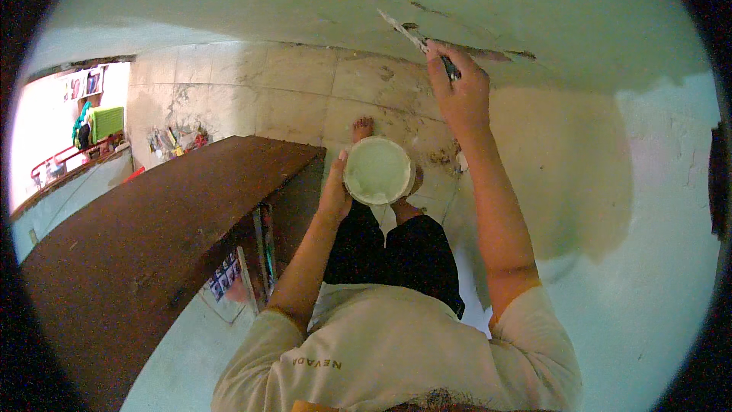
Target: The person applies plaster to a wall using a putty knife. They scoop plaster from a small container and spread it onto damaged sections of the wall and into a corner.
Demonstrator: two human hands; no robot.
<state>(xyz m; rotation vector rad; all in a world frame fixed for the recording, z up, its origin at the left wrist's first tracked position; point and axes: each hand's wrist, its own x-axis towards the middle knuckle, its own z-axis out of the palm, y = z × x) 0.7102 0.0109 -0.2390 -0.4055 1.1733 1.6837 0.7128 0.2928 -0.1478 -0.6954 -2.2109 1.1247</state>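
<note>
My left hand (335, 192) is wrapped round the side of a round white tub (378, 204), which stands out in front of my legs. Pale, whitish-green paste (377, 168) lies inside it. Up by the green wall (305, 0), my right hand (461, 91) grips a putty knife (404, 30) by its dark handle. Its thin blade is smeared white and points up and left. Around the blade the wall has dark cracks and chipped spots (496, 53). Whether the blade touches the wall, I cannot tell.
A brown wooden cabinet (168, 214) fills the left side, close to my left arm. Stained tiles (290, 99) cover the floor, with small clutter (175, 141) near the cabinet's far end. Beyond it, a green basket (107, 123) stands by a bright opening. My bare foot (363, 128) shows past the tub.
</note>
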